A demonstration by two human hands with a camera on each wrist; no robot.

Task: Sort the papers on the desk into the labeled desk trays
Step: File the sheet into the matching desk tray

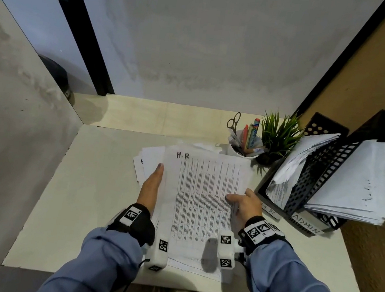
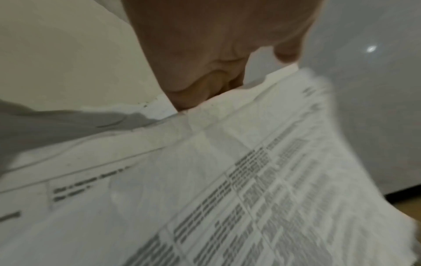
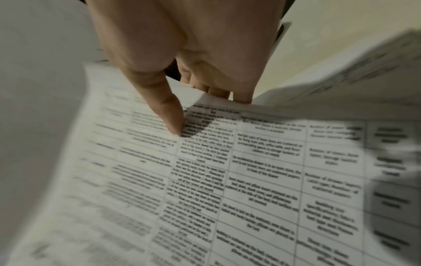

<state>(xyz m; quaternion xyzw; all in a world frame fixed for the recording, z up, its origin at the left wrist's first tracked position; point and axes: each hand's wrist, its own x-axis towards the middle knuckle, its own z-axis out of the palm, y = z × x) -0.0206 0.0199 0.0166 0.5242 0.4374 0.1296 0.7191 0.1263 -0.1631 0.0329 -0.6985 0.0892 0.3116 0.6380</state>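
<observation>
A printed table sheet marked "H.R" (image 1: 205,191) is lifted a little above a loose pile of papers (image 1: 151,157) on the white desk (image 1: 77,204). My right hand (image 1: 244,202) pinches the sheet's right edge; in the right wrist view the thumb lies on top of the sheet (image 3: 250,171) and the fingers (image 3: 241,97) go beneath it. My left hand (image 1: 151,184) lies with straight fingers along the sheet's left edge, touching the papers. At the right stand two black perforated trays, labelled H R (image 1: 269,210) and ADMIN (image 1: 305,224), each holding papers.
A white cup with pens and scissors (image 1: 244,140) and a small green plant (image 1: 277,137) stand behind the pile, close to the trays. A grey wall closes the back, a panel the left side. The desk's front edge runs just under my forearms.
</observation>
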